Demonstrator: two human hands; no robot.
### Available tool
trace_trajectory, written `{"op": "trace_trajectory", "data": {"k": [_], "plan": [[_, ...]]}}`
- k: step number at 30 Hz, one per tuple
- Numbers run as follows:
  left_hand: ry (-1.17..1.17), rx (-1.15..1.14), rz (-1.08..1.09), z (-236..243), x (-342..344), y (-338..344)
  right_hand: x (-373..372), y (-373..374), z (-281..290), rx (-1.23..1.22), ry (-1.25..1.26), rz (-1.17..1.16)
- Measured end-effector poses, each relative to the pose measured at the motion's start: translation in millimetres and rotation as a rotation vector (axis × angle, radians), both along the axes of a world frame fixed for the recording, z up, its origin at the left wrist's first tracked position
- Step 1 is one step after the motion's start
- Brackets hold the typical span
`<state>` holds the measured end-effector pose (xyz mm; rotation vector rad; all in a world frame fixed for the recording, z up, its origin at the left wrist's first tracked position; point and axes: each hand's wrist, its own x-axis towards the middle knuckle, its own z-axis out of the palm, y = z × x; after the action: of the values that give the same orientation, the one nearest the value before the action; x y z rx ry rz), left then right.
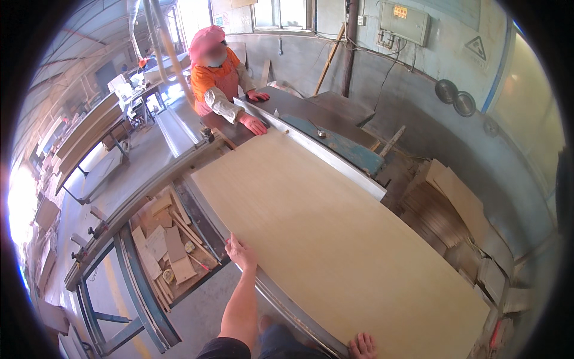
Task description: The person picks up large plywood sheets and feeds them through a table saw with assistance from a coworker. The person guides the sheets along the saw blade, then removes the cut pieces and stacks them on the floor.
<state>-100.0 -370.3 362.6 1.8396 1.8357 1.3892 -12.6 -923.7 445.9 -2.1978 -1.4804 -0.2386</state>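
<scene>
A large pale plywood board (347, 251) lies lengthways across a saw bench, against a long straight metal fence (335, 158). My left hand (241, 252) grips the board's left edge near its middle, fingers bent at the edge. At the bottom of the view, my right hand (362, 346) holds the board's near edge, its fingertips on the top face; its thumb is hidden. At the far end, a co-worker in a pink cap and orange top rests a red-gloved hand (253, 124) by the board's end and the other (258, 96) on the dark tabletop.
A bin of wood offcuts (161, 263) sits left, beside a sliding rail (128, 209) and steel frame (137, 335). Stacked panels (448, 209) lean right, below a wall-mounted grey box (400, 24) and two saw discs (454, 96). Boards rest on a rack (89, 143) behind.
</scene>
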Motion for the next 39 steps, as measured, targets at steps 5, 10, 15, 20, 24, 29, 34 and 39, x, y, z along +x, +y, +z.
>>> {"op": "trace_trajectory", "data": {"k": [5,10,15,20,24,29,34,39], "plan": [[-0.011,0.012,-0.016,2.5,-3.6,1.7,-0.7,2.1,2.0,-0.028,-0.014,0.018],[-0.059,-0.055,-0.04,12.3,2.1,-1.9,-3.2,6.3,6.1,-0.031,-0.037,0.01],[-0.029,0.002,-0.08,16.0,-0.9,-1.2,-7.0,-1.8,-1.1,-0.042,0.004,-0.013],[-0.027,-0.005,-0.077,17.1,2.5,-0.5,-4.2,-2.9,-6.6,-0.04,-0.017,-0.001],[-0.01,-0.007,-0.055,10.7,-1.1,6.8,-4.4,-2.0,-7.9,-0.079,-0.016,-0.004],[-0.022,0.036,-0.017,5.0,-0.2,13.3,-4.9,1.3,-7.8,-0.08,-0.05,0.008],[-0.013,-0.058,-0.049,-3.6,-7.5,22.1,-6.4,1.7,-24.8,-0.003,-0.09,-0.001],[-0.017,-0.1,-0.075,14.1,-5.9,3.0,-4.7,-11.5,-50.1,-0.046,-0.075,-0.035]]}}
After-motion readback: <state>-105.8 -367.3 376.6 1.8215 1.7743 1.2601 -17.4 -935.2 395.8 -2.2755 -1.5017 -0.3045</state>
